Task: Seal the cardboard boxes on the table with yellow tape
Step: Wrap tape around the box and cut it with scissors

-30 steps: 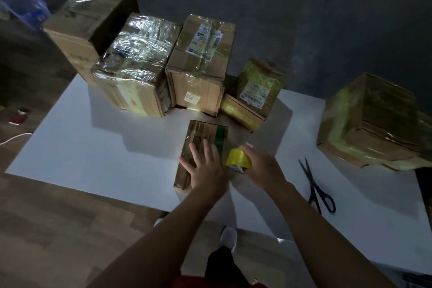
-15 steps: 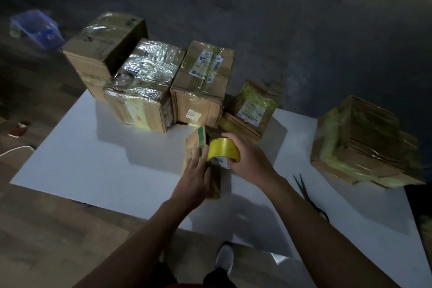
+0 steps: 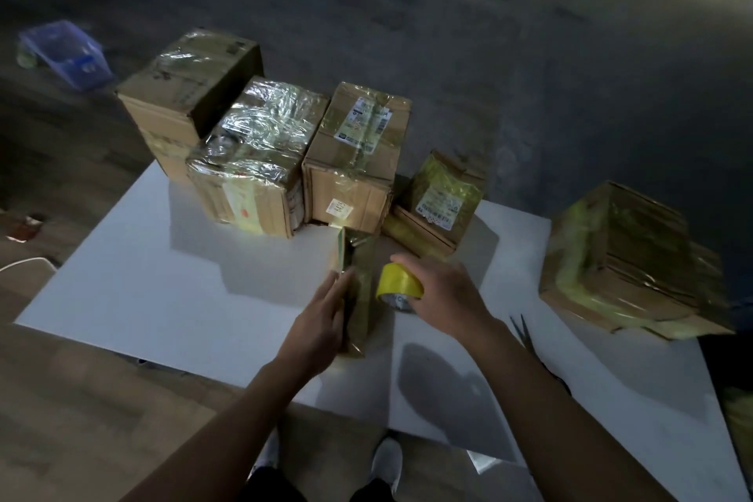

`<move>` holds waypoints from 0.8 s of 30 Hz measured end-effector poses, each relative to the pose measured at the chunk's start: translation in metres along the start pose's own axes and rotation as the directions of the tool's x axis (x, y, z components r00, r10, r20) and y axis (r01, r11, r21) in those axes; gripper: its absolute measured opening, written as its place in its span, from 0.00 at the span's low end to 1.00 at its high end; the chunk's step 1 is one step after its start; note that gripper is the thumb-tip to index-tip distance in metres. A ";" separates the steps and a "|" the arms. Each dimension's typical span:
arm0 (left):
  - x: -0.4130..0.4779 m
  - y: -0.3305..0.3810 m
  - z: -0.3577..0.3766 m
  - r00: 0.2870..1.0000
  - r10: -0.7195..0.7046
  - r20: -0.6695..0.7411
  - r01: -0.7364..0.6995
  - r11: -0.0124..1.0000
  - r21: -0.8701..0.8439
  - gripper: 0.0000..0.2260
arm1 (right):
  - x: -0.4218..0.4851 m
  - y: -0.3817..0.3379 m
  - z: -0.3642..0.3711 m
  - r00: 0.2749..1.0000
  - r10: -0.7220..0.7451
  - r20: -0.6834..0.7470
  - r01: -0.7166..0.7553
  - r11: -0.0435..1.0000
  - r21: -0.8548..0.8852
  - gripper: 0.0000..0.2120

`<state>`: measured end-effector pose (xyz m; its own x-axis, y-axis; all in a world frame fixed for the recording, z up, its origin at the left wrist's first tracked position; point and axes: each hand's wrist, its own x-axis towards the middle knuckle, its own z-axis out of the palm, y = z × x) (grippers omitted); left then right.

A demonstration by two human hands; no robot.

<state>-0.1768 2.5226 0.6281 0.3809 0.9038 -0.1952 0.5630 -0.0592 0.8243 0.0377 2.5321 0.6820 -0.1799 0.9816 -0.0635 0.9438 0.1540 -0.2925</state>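
Note:
A small flat cardboard box (image 3: 357, 281) stands on its long edge in the middle of the white table (image 3: 163, 289). My left hand (image 3: 322, 322) holds its left face, fingers pointing away from me. My right hand (image 3: 444, 289) grips a roll of yellow tape (image 3: 397, 285) just right of the box, close to its right face. Behind stand several taped boxes: a tall one (image 3: 191, 94), a film-wrapped one (image 3: 252, 159), a labelled one (image 3: 358, 159) and a small yellow-taped one (image 3: 442, 196).
A larger yellow-taped box (image 3: 627, 261) sits at the table's right side. Scissors (image 3: 525, 332) lie right of my right forearm, partly hidden by it. A blue plastic tray (image 3: 65, 53) lies on the floor at far left. My feet show below the table's near edge.
The small box lay flat under my left palm a second ago; it now stands on its edge. My right hand lifted the tape roll beside it and came down to its right side.

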 end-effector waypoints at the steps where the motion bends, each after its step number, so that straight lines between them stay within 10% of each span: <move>1: 0.000 -0.004 -0.004 1.000 -0.004 -0.001 0.004 0.998 0.067 0.22 | 0.001 -0.004 0.004 1.000 -0.013 0.000 0.013 1.000 -0.007 0.31; 9: 0.012 0.014 -0.012 0.996 0.007 0.089 -0.072 0.657 0.751 0.29 | 0.011 -0.021 0.029 1.000 0.011 -0.029 -0.011 1.000 0.013 0.30; 16: 0.007 0.015 0.019 0.988 -0.152 0.006 0.121 0.810 0.573 0.39 | 0.006 -0.017 0.027 0.991 0.084 0.103 -0.105 0.970 0.217 0.29; 24: 0.000 0.008 0.011 0.999 -0.024 0.038 0.008 0.923 0.385 0.39 | -0.007 -0.006 0.036 0.993 0.100 0.059 -0.108 0.983 0.147 0.25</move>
<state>-0.1644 2.5174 0.6291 0.3951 0.8880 -0.2354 0.8047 -0.2109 0.5549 0.0232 2.5200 0.6496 -0.1004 0.9837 -0.1491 0.9065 0.0287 -0.4211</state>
